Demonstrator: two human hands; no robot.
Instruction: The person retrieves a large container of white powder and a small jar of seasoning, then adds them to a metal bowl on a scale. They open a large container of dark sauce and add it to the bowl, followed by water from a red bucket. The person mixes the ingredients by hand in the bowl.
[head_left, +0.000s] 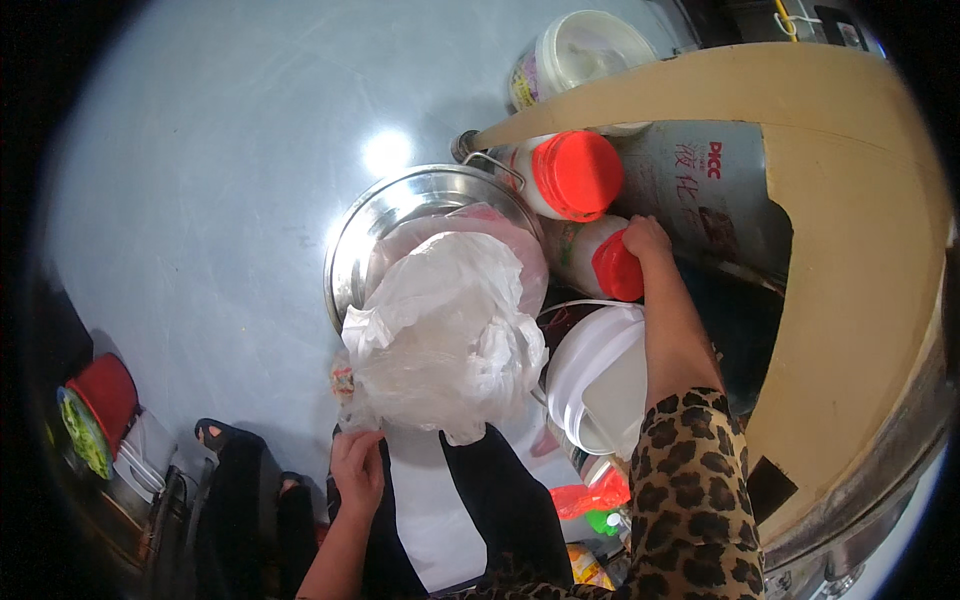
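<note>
My left hand (358, 469) pinches the lower left corner of a crumpled clear plastic bag (427, 367). The bag sits over a round stainless steel basin (352, 232), above a pinkish plastic bag (517, 259) lying in it. On the right, my right hand (648, 236) grips the edge of the red lid (619, 268) on a tilted plastic jar (574, 251); my fingertips beyond the lid are partly hidden. A second jar with a larger red lid (581, 176) stands just behind it, touching the basin's side or close to it.
A tan curved panel (832, 247) with a cut-out arches over a grey gas cylinder (675, 165). White buckets stand near my right arm (592, 360) and at the back (592, 56). Another person's black-clad legs (232, 495) and a red container (109, 397) are at left.
</note>
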